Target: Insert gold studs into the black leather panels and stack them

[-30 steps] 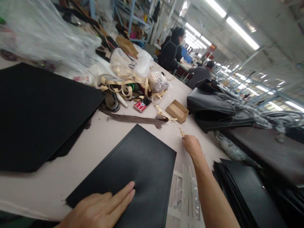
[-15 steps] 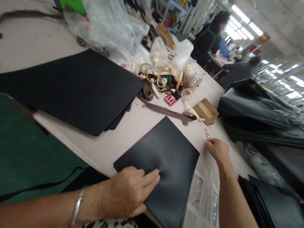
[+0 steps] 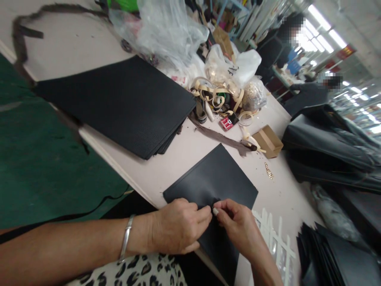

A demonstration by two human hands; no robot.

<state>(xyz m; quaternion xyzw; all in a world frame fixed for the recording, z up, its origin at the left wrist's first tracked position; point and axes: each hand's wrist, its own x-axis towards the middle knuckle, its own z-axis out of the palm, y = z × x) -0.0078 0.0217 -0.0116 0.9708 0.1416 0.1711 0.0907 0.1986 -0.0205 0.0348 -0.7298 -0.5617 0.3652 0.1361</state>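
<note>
A black leather panel (image 3: pixel 218 178) lies at the table's near edge, its near part pulled over the edge. My left hand (image 3: pixel 175 226) grips the panel at its middle, fingers pinched into the leather. My right hand (image 3: pixel 236 226) meets it fingertip to fingertip and pinches a small pale piece against the panel. A small gold metal fitting (image 3: pixel 269 171) lies on the table beyond the panel, apart from both hands.
A stack of black leather sheets (image 3: pixel 119 99) lies at left. Behind are plastic bags (image 3: pixel 166 28), beige tape loops (image 3: pixel 214 95), a small cardboard box (image 3: pixel 268 141), a brown strip (image 3: pixel 220 137). Black bags (image 3: pixel 327 147) pile at right, white strips (image 3: pixel 274 238) near my right wrist. Other people work far back.
My right hand left the gold fitting on the table and came back to the panel, meeting my left hand. The panel slid toward me over the table edge.
</note>
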